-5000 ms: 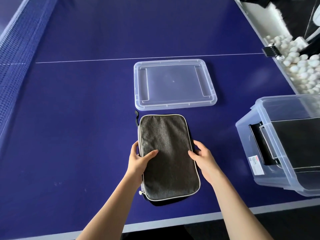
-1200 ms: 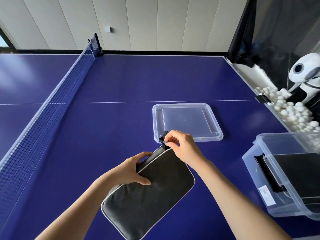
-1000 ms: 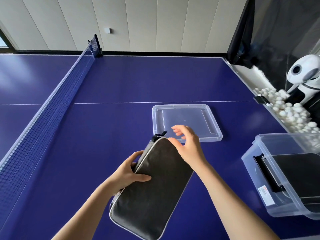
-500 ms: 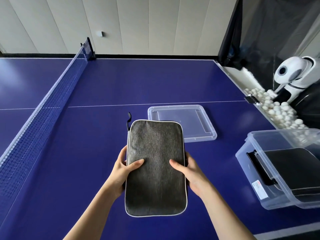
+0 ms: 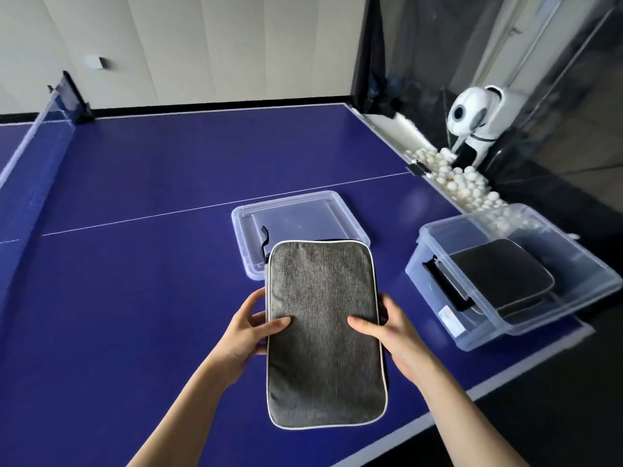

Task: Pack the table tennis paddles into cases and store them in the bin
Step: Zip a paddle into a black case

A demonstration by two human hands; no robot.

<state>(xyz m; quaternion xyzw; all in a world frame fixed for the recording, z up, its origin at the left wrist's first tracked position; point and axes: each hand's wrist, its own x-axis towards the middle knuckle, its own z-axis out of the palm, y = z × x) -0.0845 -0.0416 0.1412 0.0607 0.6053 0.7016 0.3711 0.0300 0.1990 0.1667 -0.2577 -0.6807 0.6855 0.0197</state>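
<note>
Blue table (image 5: 135,298); both hands hold grey case (image 5: 323,332) (bin (image 5: 573,264) label (image 5: 451,319) unreadable)

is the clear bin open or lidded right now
Open: the clear bin has no lid on; its lid lies flat on the table.
</note>
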